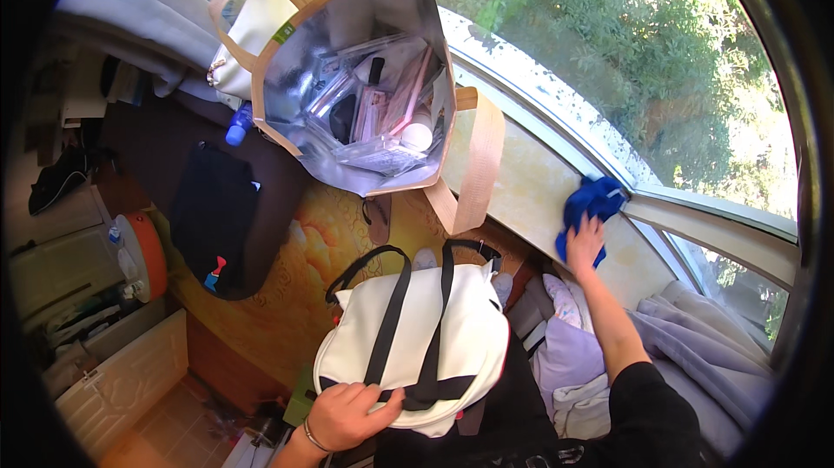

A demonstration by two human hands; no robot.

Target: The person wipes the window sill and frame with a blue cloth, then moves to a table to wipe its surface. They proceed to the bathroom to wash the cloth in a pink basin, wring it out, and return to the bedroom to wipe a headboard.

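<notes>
My left hand [354, 414], with a bracelet at the wrist, grips the near edge of a white bag [417, 318] with black straps, in front of my body. Out on the pale windowsill [521, 165], my right hand [586, 243] has its fingers on a crumpled dark blue cloth [593, 201], against the window frame. Beyond the white bag stands a large silver-lined tote bag [280, 103], its mouth wide. Inside it are several clear plastic cases [378, 155], a white-capped bottle [417, 132] and a small black item [376, 70].
A dark seat [280, 168] at the left bears a folded black garment [215, 214]; a blue-capped bottle [239, 124] lies by the tote. Lilac bedding or clothes [573, 357] and a curtain [697, 337] are at the right. A round orange-rimmed object [148, 256] stands at the left.
</notes>
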